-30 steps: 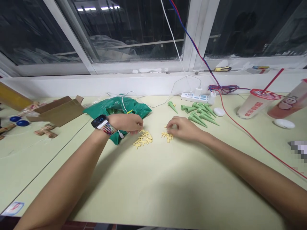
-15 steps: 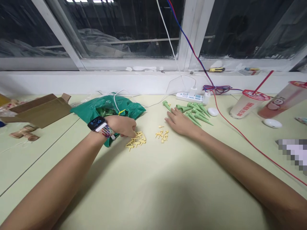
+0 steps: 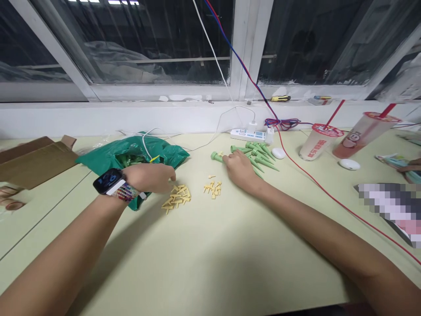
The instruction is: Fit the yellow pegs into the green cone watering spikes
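Observation:
My left hand (image 3: 151, 177), with a watch (image 3: 108, 181) on its wrist, hovers at the upper left edge of a pile of small yellow plastic pieces (image 3: 177, 197). Its fingers are curled in, and what they hold, if anything, is hidden. Beneath and behind that hand lies a green plastic bag (image 3: 98, 157) with green pieces in its opening. My right hand (image 3: 241, 170) has its fingers bent round the narrow end of a green plastic spike (image 3: 216, 156) with a wide cap. More green spikes (image 3: 263, 153) lie beside it. A smaller yellow cluster (image 3: 213, 188) sits between the hands.
Behind the hands stands a white power strip (image 3: 248, 134) with cables. Two drink cups (image 3: 317, 142) with red straws, a white oval case (image 3: 279, 152) and a red cable (image 3: 315, 191) are at right. A cardboard box (image 3: 36, 160) lies left. Another person's hand (image 3: 412, 166) shows far right.
The view has swung slightly right. My right hand's spread fingers have bent in on the capped green spike, which has shifted nearer to me. My left hand has lifted slightly from the yellow pile.

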`<state>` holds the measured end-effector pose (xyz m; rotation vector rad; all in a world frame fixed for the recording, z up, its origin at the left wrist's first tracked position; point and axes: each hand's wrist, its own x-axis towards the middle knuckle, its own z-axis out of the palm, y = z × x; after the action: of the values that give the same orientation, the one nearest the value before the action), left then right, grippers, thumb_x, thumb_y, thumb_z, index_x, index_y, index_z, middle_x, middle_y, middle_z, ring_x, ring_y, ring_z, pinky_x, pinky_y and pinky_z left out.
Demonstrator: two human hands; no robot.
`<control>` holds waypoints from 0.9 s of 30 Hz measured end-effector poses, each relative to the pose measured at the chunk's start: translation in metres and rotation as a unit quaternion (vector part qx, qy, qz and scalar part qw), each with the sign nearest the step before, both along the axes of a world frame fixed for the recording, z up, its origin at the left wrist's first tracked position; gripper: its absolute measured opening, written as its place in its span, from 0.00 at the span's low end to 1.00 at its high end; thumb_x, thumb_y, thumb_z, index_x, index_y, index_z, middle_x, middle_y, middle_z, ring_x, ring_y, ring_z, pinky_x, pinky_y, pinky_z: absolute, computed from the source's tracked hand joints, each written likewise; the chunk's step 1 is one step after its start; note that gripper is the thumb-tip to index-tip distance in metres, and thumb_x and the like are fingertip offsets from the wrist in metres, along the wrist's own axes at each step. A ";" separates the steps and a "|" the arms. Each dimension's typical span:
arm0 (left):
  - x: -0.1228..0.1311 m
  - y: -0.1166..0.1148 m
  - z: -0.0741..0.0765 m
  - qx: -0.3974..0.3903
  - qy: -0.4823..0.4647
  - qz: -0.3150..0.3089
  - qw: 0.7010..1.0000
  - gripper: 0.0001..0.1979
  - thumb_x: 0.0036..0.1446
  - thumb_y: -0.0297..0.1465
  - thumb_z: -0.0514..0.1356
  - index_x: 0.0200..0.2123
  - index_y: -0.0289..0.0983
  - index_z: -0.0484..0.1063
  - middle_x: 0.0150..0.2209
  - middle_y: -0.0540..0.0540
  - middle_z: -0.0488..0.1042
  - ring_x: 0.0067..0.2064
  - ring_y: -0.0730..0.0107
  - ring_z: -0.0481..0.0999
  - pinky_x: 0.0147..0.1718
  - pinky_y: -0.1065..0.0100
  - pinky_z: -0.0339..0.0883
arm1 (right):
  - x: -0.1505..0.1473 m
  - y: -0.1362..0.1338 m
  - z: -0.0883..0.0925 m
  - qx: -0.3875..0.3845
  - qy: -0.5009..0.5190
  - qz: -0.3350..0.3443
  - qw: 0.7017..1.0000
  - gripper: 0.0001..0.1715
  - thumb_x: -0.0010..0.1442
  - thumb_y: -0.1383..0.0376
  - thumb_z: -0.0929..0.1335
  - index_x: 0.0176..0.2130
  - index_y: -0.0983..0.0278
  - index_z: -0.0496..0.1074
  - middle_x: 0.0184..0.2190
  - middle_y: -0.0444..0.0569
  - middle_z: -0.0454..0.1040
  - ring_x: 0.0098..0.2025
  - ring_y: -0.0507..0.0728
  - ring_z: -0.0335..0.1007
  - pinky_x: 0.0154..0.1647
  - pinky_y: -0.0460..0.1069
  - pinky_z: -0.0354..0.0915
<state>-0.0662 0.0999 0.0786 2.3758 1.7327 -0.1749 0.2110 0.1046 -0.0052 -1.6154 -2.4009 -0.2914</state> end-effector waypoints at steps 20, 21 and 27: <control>0.063 -0.023 0.014 0.113 -0.562 -0.037 0.819 0.16 0.61 0.42 0.67 0.46 0.40 0.71 0.35 0.48 0.78 0.32 0.65 0.83 0.34 0.64 0.80 | -0.032 -0.039 0.034 -0.120 0.687 0.147 0.701 0.15 0.54 0.60 0.79 0.36 0.62 0.73 0.32 0.44 0.76 0.37 0.55 0.77 0.41 0.53 0.78; 0.065 -0.025 0.013 0.127 -0.564 -0.055 0.814 0.15 0.61 0.41 0.68 0.45 0.40 0.71 0.34 0.49 0.77 0.32 0.65 0.83 0.35 0.64 0.79 | -0.031 -0.040 0.038 -0.127 0.689 0.157 0.696 0.16 0.55 0.57 0.78 0.34 0.62 0.72 0.32 0.44 0.76 0.37 0.55 0.76 0.40 0.52 0.78; 0.069 -0.034 0.013 0.106 -0.527 -0.099 0.837 0.15 0.57 0.33 0.68 0.46 0.41 0.71 0.36 0.50 0.75 0.34 0.69 0.81 0.35 0.69 0.76 | -0.021 -0.040 0.054 -0.208 0.699 0.177 0.661 0.21 0.61 0.48 0.75 0.36 0.61 0.69 0.27 0.41 0.75 0.28 0.52 0.75 0.32 0.50 0.78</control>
<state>0.0027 0.0663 0.0920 2.0499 0.9701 1.1315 0.1896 0.0643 0.0485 -0.7402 -1.3692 1.2090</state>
